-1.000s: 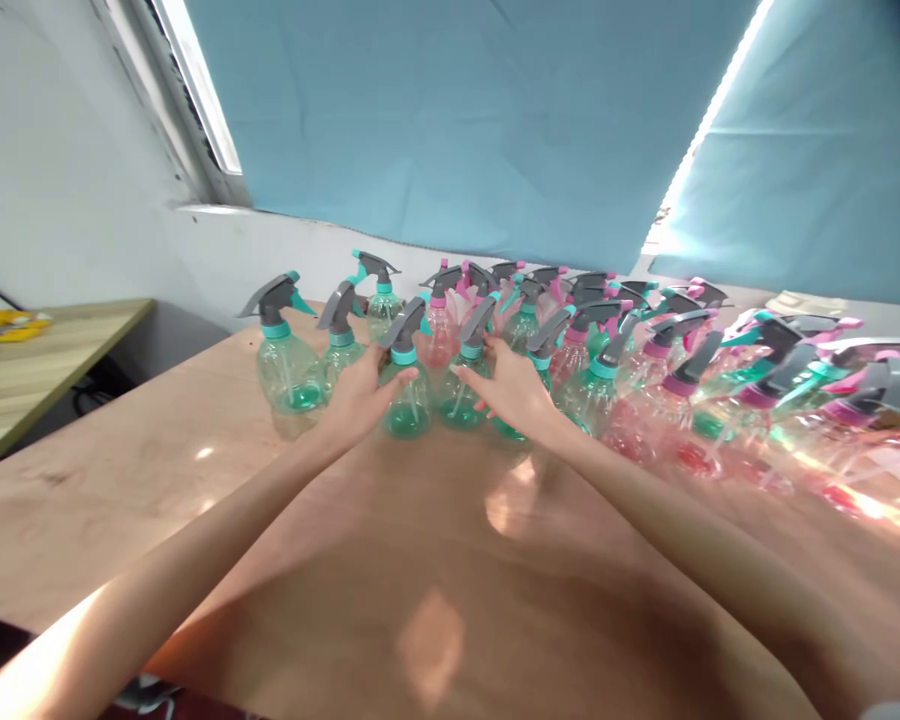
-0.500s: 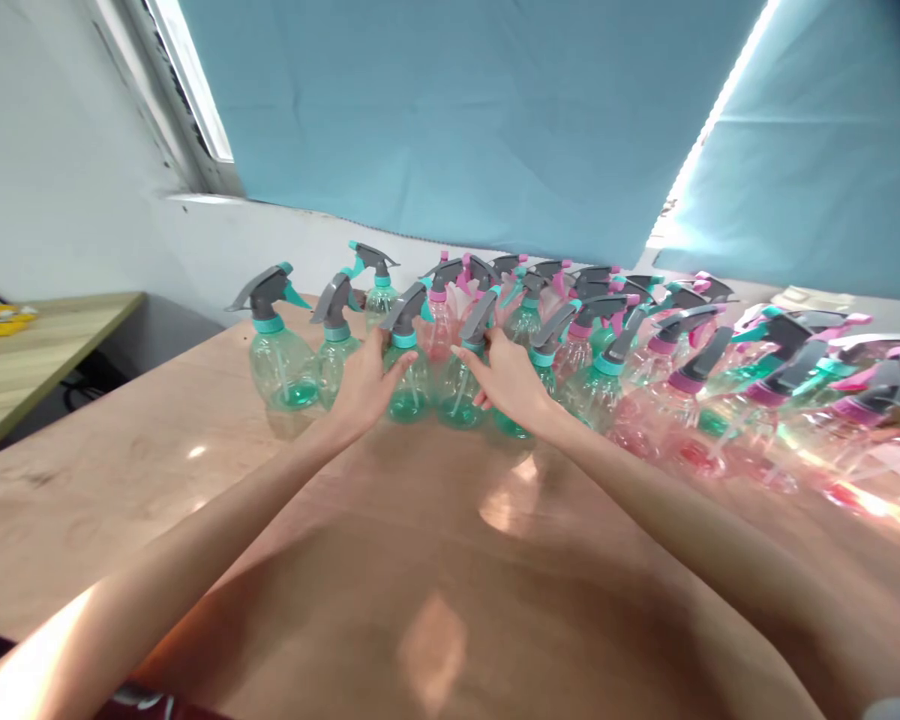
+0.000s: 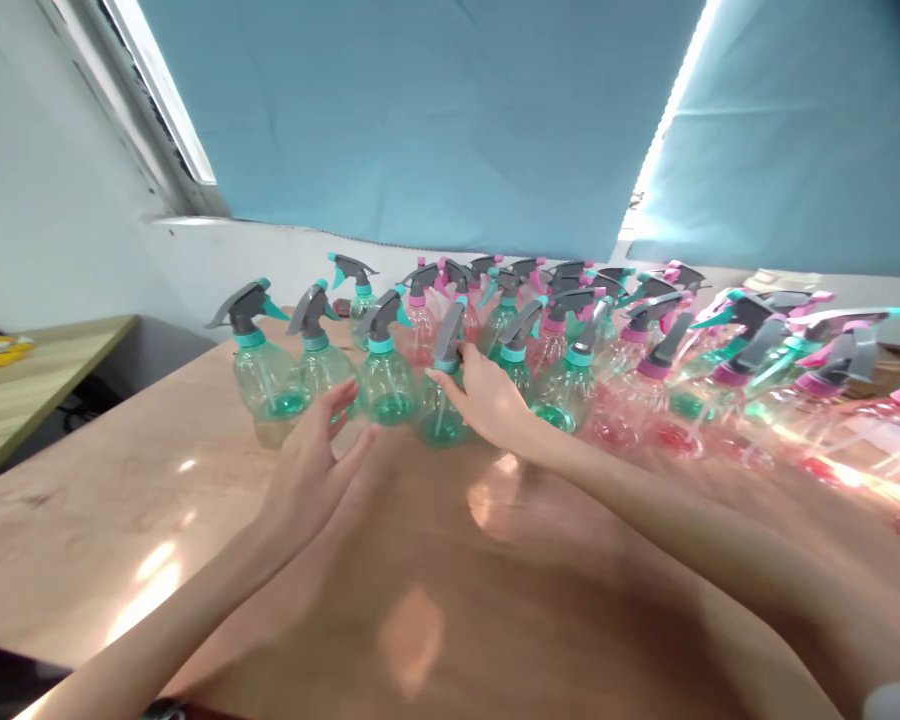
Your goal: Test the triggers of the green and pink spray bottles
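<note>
My right hand (image 3: 491, 398) has its thumb and fingers around the neck of a green spray bottle (image 3: 442, 415), just under its grey trigger head. That bottle stands upright on the wooden table (image 3: 330, 610). My left hand (image 3: 315, 470) is open in front of the row, thumb and fingers apart, with nothing in it. Behind and above it are another green spray bottle (image 3: 388, 385) with a teal collar and a similar bottle (image 3: 326, 365). Farther left stands a green spray bottle (image 3: 259, 370) holding a little green liquid.
Several pink spray bottles (image 3: 675, 430) crowd the right side, mixed with green ones. Behind the rows are a white wall (image 3: 270, 250) and a blue blind (image 3: 420, 120). At the far left, yellow items lie on a lighter wooden table (image 3: 52, 370).
My left hand has let go of the spray bottle to the left and drawn back toward me, opening. My right hand stays at its bottle's neck. The view has shifted slightly.
</note>
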Demonstrator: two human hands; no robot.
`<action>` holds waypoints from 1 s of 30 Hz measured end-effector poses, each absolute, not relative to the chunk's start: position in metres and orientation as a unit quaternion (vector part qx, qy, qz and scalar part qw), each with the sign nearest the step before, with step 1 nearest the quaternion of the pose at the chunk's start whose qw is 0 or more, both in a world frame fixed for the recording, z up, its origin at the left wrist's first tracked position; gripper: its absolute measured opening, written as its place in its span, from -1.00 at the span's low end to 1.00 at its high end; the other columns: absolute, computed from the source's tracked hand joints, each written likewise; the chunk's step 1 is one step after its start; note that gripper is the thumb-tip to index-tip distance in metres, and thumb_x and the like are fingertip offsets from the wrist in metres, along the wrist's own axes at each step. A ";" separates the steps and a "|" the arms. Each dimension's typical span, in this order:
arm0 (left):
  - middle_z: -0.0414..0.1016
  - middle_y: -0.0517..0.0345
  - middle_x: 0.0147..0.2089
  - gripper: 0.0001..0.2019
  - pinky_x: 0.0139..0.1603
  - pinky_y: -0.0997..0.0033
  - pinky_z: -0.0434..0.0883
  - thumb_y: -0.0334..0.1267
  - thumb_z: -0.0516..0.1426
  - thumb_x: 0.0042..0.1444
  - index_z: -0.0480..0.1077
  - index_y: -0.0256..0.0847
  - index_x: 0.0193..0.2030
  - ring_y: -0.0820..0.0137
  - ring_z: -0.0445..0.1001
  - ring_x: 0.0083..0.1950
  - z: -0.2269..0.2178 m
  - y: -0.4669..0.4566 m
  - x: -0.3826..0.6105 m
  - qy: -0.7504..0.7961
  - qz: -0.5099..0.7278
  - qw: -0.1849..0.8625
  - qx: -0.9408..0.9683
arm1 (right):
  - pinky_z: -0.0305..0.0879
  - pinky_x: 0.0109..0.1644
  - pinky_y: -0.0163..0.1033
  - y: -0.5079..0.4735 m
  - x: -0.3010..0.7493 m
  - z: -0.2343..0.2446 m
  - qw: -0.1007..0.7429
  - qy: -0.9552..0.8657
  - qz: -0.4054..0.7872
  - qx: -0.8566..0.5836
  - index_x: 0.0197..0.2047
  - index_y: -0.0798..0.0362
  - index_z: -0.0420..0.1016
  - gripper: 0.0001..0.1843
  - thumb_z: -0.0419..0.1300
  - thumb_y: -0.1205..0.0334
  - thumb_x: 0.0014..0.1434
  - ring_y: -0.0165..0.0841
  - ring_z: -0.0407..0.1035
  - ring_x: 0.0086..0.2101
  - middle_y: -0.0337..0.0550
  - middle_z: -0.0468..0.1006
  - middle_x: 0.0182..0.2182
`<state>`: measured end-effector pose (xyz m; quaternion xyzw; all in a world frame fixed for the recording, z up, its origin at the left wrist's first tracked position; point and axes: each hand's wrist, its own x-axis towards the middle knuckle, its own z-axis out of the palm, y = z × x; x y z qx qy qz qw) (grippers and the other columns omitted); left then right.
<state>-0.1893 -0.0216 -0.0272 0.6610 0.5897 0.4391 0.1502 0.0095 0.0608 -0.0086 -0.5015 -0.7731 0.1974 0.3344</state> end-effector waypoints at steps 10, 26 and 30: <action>0.44 0.00 0.15 -0.48 0.08 0.10 0.48 -0.07 0.19 0.13 0.23 -0.08 0.21 0.11 0.48 0.11 0.008 -0.031 -0.099 0.493 0.405 0.266 0.723 | 0.31 -0.22 -0.16 -0.014 0.060 -0.023 0.353 -0.830 0.165 -0.400 -0.05 0.06 0.33 -0.76 0.17 0.23 0.21 -0.20 0.45 -0.17 -0.04 0.51 -0.07; 0.49 0.02 0.07 -0.65 0.02 0.18 0.47 -0.14 0.14 0.20 0.31 -0.15 0.10 0.25 0.53 -0.02 -0.002 -0.024 0.032 0.351 0.428 0.306 0.775 | 0.36 -0.29 -0.14 -0.051 0.184 -0.026 0.339 -0.837 0.086 -0.422 -0.15 0.06 0.41 -0.70 0.23 0.01 0.19 -0.21 0.46 -0.29 -0.09 0.52 -0.22; 0.49 0.04 0.06 -0.64 -0.01 0.21 0.51 -0.18 0.13 0.19 0.31 -0.14 0.12 0.27 0.53 -0.03 -0.006 -0.018 0.037 0.334 0.441 0.341 0.760 | 0.41 -0.21 -0.11 -0.052 0.214 -0.030 0.303 -0.858 0.102 -0.402 -0.02 0.05 0.43 -0.54 0.21 -0.14 0.19 -0.20 0.46 -0.23 -0.07 0.53 -0.14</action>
